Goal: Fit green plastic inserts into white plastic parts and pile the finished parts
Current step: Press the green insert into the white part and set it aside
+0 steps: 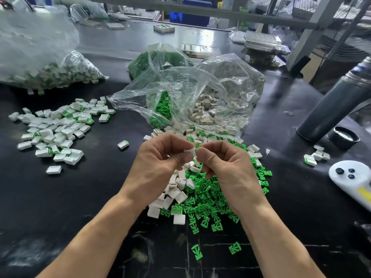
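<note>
Left hand (pixel 160 155) and right hand (pixel 222 159) raised together at centre, fingertips meeting over one white part (pixel 190 151) — pinched between left thumb and fingers, right fingertips curled against its right edge. Whether a green insert sits in the right fingers: cannot tell, hidden by the thumb.

Directly beneath, toward 6 o'clock, a loose heap of green inserts (pixel 208 199) mixed with unfilled white parts (pixel 176 189) on the black worktop (pixel 84 197); two stray inserts lying apart nearer the bottom edge.

At 12 o'clock, an open clear bag (pixel 180 89) spilling green pieces on its left side and white ones on its right.

At 9 to 10 o'clock, the pile of finished parts (pixel 58 127) — white shells with green showing at one end. Beyond it at 10 o'clock, a second bag (pixel 50 73) of the same.

At 3 o'clock, a small cluster of parts (pixel 317 156), a grey cylinder (pixel 331 105) leaning, a white controller (pixel 353 179) at the edge.
</note>
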`<act>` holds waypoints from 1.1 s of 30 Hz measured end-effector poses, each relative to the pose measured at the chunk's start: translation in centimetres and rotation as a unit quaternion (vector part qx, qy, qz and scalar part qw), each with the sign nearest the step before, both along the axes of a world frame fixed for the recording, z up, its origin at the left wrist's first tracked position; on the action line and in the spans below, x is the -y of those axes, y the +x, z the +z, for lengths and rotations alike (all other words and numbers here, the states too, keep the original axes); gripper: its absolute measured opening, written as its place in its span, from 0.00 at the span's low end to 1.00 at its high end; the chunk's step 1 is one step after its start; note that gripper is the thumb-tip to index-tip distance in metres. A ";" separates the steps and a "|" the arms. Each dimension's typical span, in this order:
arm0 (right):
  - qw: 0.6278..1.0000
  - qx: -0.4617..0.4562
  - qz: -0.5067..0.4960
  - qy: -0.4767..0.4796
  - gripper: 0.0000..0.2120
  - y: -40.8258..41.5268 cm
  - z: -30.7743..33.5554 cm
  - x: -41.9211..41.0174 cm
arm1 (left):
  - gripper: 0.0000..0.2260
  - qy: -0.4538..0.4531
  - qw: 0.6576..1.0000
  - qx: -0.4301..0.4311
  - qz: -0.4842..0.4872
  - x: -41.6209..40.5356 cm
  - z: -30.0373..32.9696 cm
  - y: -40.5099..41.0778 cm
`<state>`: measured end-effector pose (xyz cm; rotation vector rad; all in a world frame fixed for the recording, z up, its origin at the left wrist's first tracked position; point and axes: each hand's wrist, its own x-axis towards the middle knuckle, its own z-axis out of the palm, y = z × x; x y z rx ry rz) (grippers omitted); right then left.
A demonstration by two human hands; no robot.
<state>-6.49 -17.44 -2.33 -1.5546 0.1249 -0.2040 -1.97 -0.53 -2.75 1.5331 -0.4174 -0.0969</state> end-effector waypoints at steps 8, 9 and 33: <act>1.000 0.017 -0.002 -0.020 0.05 -0.3 0.1 -0.7 | 0.09 0.010 1.000 0.009 0.014 -0.3 0.2 0.1; 0.999 0.021 0.000 -0.035 0.05 -0.3 0.2 -0.7 | 0.09 0.017 1.000 0.016 0.011 -0.3 0.2 0.0; 0.963 0.085 -0.019 -0.253 0.06 -1.0 0.5 -0.6 | 0.12 0.123 0.990 0.065 0.031 0.1 0.5 -0.6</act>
